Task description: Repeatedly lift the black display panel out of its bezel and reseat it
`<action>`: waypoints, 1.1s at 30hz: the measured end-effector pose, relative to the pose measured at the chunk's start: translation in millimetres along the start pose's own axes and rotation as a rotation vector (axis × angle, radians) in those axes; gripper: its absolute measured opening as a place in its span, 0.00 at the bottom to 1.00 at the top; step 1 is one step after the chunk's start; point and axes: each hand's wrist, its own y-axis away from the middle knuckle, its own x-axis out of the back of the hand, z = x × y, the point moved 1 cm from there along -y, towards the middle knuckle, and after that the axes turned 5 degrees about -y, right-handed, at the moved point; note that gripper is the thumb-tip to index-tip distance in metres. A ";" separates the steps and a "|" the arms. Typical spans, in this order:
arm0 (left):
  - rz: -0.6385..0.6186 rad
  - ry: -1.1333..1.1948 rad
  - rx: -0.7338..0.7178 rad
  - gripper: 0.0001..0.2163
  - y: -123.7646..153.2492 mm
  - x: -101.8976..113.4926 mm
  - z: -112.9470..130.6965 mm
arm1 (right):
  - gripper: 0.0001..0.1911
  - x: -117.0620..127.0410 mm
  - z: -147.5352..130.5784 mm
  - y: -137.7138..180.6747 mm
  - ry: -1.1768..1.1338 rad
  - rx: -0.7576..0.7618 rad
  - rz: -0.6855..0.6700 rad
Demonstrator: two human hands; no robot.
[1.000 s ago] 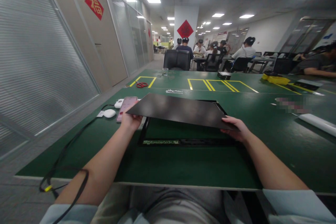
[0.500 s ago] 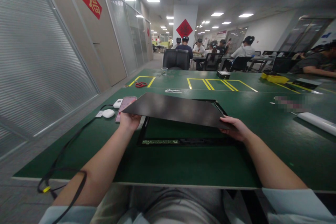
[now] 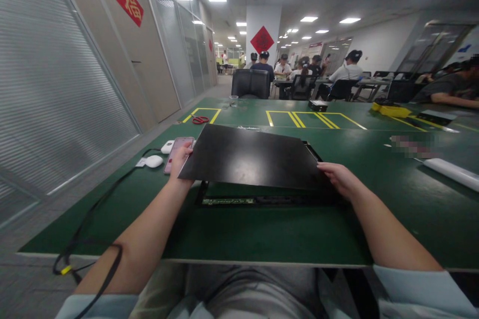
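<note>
The left hand [image 3: 181, 162] gripped the left edge of a thin black panel [image 3: 254, 157], and the right hand [image 3: 343, 179] grasped its right edge. From where I stood, the panel slanted over an open black frame [image 3: 292, 201], with a smartphone [image 3: 175, 148] left of that frame. This seemed a two-handed handling step; the next move called for evenly supported edges.

The black panel [image 3: 250, 157] is thin, flat and rectangular, with a soft light reflection on its upper face. It is held tilted above the black frame [image 3: 292, 201], covering much of it. This frame lies on the table [image 3: 262, 239]; a green circuit strip [image 3: 228, 202] shows at its near left side.
</note>
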 end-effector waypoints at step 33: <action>-0.143 -0.355 0.008 0.15 2.2 1.2 -34.3 | 0.29 45.4 19.0 -42.4 0.453 0.370 0.467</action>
